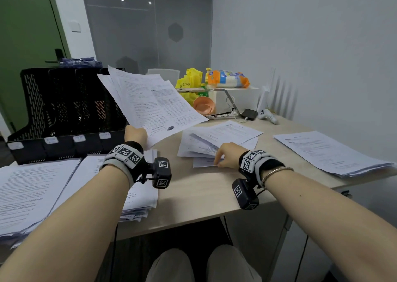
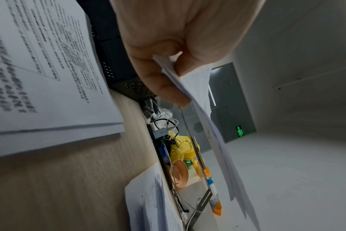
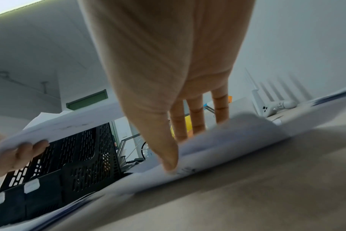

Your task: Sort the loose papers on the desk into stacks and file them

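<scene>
Pale wooden desk (image 1: 199,187): left hand (image 1: 135,133) pinches a raised sheaf of printed pages (image 1: 150,103), while right hand (image 1: 228,155), thumb and fingers spread, lifts loose sheets (image 1: 217,139) at centre. Peeling one sheet at a time probably avoids creases

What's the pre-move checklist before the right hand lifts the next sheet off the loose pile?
1. Left hand has a firm hold on the held sheets: ok, pinched at the lower corner, raised clear of the desk.
2. Right hand is on the loose pile: ok, thumb and fingers touch its near edge.
3. Only one sheet is picked: cannot tell, the edge is curled and blurred.
4. File organizer slots are free: cannot tell, their insides are dark.
5. Sorted stack on the right is clear of the hand's path: ok, it lies apart from the pile.
</scene>
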The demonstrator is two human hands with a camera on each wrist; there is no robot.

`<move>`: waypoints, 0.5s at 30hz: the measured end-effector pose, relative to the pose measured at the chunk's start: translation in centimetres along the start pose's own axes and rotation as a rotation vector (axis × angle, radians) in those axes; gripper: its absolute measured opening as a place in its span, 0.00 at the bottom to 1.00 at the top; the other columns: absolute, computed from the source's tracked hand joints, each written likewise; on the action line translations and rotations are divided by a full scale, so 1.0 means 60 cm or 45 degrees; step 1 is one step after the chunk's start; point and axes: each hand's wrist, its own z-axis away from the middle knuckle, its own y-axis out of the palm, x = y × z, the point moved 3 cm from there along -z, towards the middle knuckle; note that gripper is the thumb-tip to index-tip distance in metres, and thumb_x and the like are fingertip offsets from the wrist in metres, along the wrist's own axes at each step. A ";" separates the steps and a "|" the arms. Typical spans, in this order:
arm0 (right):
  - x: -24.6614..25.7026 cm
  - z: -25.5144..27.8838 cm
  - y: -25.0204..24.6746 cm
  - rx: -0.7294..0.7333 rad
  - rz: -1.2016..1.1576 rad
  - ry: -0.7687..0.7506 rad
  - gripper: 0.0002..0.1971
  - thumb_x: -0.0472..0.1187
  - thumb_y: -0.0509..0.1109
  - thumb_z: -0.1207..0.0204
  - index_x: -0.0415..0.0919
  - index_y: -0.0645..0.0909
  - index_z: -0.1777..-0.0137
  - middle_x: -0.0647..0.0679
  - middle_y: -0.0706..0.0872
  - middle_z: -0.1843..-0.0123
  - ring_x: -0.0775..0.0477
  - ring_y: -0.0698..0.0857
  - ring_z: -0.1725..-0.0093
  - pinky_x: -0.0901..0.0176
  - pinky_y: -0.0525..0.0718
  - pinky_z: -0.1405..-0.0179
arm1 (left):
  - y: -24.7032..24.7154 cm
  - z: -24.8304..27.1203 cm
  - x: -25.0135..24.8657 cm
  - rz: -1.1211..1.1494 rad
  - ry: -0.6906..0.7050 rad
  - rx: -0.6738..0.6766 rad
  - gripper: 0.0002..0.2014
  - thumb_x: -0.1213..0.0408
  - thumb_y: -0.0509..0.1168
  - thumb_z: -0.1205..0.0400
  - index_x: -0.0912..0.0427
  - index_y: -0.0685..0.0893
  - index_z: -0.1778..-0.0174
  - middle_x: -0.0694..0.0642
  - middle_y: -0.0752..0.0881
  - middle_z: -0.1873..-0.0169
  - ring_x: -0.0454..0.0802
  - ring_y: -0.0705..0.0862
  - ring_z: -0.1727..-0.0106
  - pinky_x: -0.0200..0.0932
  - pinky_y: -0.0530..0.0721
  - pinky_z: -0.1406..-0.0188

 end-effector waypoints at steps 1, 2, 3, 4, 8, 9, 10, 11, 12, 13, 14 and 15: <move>-0.003 -0.002 -0.001 -0.012 0.004 0.041 0.08 0.42 0.72 0.27 0.43 0.89 0.50 0.45 0.88 0.45 0.43 0.85 0.44 0.53 0.83 0.43 | -0.002 0.003 0.000 0.041 -0.017 -0.001 0.20 0.77 0.51 0.18 0.78 0.69 0.30 0.74 0.75 0.31 0.68 0.74 0.30 0.58 0.73 0.30; -0.007 -0.003 -0.004 -0.031 0.004 0.085 0.09 0.43 0.72 0.26 0.41 0.89 0.51 0.44 0.89 0.47 0.42 0.86 0.45 0.52 0.84 0.44 | -0.002 -0.001 0.001 0.050 -0.013 0.014 0.20 0.78 0.51 0.18 0.78 0.69 0.30 0.73 0.75 0.31 0.68 0.74 0.29 0.58 0.72 0.30; -0.011 -0.003 -0.008 -0.064 -0.012 0.123 0.09 0.43 0.71 0.26 0.40 0.88 0.51 0.43 0.89 0.48 0.42 0.86 0.46 0.52 0.84 0.45 | -0.004 0.001 0.001 0.058 -0.025 0.000 0.20 0.78 0.50 0.18 0.78 0.69 0.30 0.73 0.74 0.31 0.68 0.74 0.29 0.57 0.72 0.29; -0.015 -0.003 -0.012 -0.106 -0.045 0.153 0.09 0.43 0.71 0.26 0.40 0.88 0.52 0.42 0.89 0.48 0.42 0.86 0.46 0.52 0.84 0.46 | -0.004 -0.004 0.003 0.032 -0.018 0.019 0.20 0.78 0.50 0.17 0.77 0.68 0.29 0.72 0.74 0.30 0.67 0.73 0.29 0.55 0.71 0.29; -0.020 0.008 -0.047 -0.460 -0.284 0.176 0.07 0.37 0.67 0.28 0.37 0.87 0.59 0.40 0.89 0.52 0.41 0.84 0.49 0.56 0.80 0.51 | -0.006 -0.004 0.001 0.100 0.004 0.019 0.21 0.78 0.51 0.18 0.75 0.65 0.27 0.67 0.72 0.28 0.64 0.73 0.29 0.52 0.69 0.28; -0.022 0.012 -0.061 -0.583 -0.367 0.184 0.06 0.36 0.67 0.29 0.37 0.85 0.61 0.40 0.89 0.54 0.41 0.84 0.50 0.56 0.79 0.51 | -0.009 0.000 -0.002 0.101 0.014 0.000 0.21 0.77 0.51 0.18 0.75 0.66 0.28 0.68 0.73 0.28 0.64 0.74 0.29 0.51 0.70 0.28; -0.024 0.016 -0.074 -0.698 -0.445 0.194 0.06 0.36 0.66 0.28 0.38 0.84 0.62 0.40 0.89 0.55 0.40 0.84 0.51 0.55 0.79 0.51 | -0.011 -0.002 -0.003 0.080 0.028 -0.024 0.21 0.77 0.51 0.18 0.75 0.67 0.28 0.68 0.73 0.29 0.64 0.74 0.30 0.51 0.71 0.29; -0.027 0.021 -0.089 -0.792 -0.507 0.208 0.06 0.35 0.65 0.26 0.37 0.83 0.60 0.39 0.89 0.55 0.39 0.84 0.51 0.55 0.78 0.50 | -0.013 0.002 -0.005 0.084 0.043 -0.045 0.20 0.76 0.51 0.18 0.74 0.67 0.28 0.68 0.74 0.30 0.64 0.74 0.30 0.50 0.71 0.29; -0.030 0.025 -0.102 -0.867 -0.544 0.226 0.06 0.34 0.64 0.24 0.35 0.83 0.57 0.38 0.88 0.54 0.39 0.84 0.50 0.55 0.77 0.49 | -0.015 0.001 -0.006 0.076 0.060 -0.061 0.20 0.76 0.51 0.18 0.74 0.67 0.29 0.68 0.74 0.30 0.64 0.74 0.30 0.50 0.71 0.30; -0.034 0.029 -0.115 -0.930 -0.567 0.247 0.07 0.34 0.63 0.22 0.34 0.83 0.53 0.37 0.88 0.52 0.38 0.84 0.49 0.55 0.77 0.49 | -0.017 0.005 -0.008 0.076 0.070 -0.075 0.19 0.76 0.51 0.18 0.73 0.68 0.29 0.68 0.74 0.31 0.64 0.74 0.30 0.50 0.71 0.30; -0.039 0.034 -0.127 -0.987 -0.590 0.269 0.08 0.34 0.62 0.21 0.33 0.83 0.49 0.37 0.88 0.50 0.38 0.84 0.47 0.55 0.76 0.48 | -0.017 0.005 -0.008 0.068 0.089 -0.081 0.19 0.77 0.51 0.18 0.73 0.68 0.30 0.68 0.74 0.31 0.64 0.74 0.31 0.50 0.71 0.31; -0.044 0.037 -0.137 -1.036 -0.613 0.295 0.09 0.33 0.62 0.20 0.32 0.83 0.46 0.36 0.87 0.47 0.37 0.84 0.44 0.56 0.77 0.46 | -0.019 0.010 -0.010 0.062 0.093 -0.086 0.19 0.77 0.50 0.18 0.73 0.68 0.30 0.68 0.75 0.32 0.64 0.74 0.31 0.49 0.71 0.31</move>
